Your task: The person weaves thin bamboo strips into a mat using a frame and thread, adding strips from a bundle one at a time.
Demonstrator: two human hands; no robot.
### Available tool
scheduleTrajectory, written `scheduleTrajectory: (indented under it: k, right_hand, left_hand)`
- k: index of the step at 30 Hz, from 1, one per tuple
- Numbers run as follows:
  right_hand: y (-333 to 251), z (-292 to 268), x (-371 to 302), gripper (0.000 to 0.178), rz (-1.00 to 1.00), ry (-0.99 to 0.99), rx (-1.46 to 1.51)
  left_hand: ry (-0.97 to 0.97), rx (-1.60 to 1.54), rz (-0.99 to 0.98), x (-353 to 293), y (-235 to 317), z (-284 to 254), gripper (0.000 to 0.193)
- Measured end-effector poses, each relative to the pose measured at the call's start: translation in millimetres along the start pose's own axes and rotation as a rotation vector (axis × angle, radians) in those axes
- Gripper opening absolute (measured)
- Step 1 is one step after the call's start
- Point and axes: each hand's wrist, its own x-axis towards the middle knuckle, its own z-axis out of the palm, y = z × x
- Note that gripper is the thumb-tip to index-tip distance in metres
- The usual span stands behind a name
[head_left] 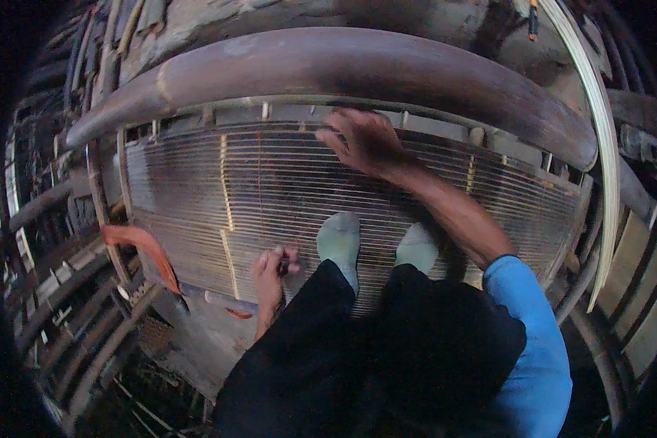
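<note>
Two pale socks stand on the slatted panel mid-scene; right hand curls at its far edge, left hand bends near left, grips too blurred to tell; light, even pressure should suit.

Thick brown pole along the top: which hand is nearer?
Right. The right hand is just below the pole in the picture; the left hand is farther down, left of the left sock.
</note>
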Motion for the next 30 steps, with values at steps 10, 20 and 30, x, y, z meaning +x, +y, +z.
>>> scheduleTrajectory:
  k: [10,20,30]
  right_hand:
    - [-4.7,57.7,66.6,0.056,0.374,-0.309,0.046]
    - [2.4,74.7,74.7,0.05,0.525,-0.308,-0.09]
    - [-8.6,72.0,69.1,0.041,0.587,-0.326,-0.142]
  left_hand:
    - [0.443,0.781,0.414,-40.9,47.8,-130.9,0.025]
    - [0.256,0.996,0.759,162.0,166.4,-113.7,0.026]
    - [-0.077,1.096,1.173,338.3,165.0,-121.9,0.021]
